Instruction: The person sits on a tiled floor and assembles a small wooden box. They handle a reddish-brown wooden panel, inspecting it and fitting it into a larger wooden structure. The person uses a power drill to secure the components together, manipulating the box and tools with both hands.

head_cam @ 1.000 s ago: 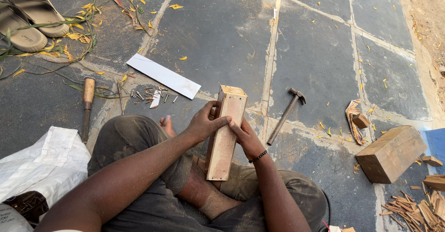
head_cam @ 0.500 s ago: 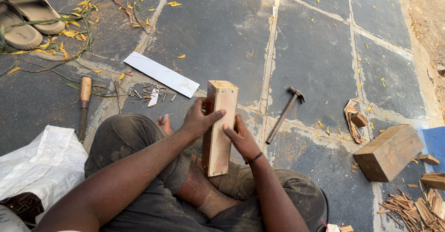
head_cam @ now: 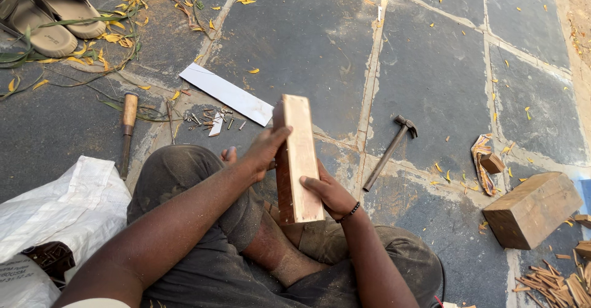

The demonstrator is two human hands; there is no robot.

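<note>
Both hands, left hand and right hand, grip upright wooden block.

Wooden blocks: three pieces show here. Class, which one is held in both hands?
The long, pale plank-like block, upright between the left hand and right hand. The chunky block and small block lie untouched on the paving.

Bright, even daylight — shadows soft and faint, focus sharp throughout, with slight wide-angle bending at the edges.
</note>
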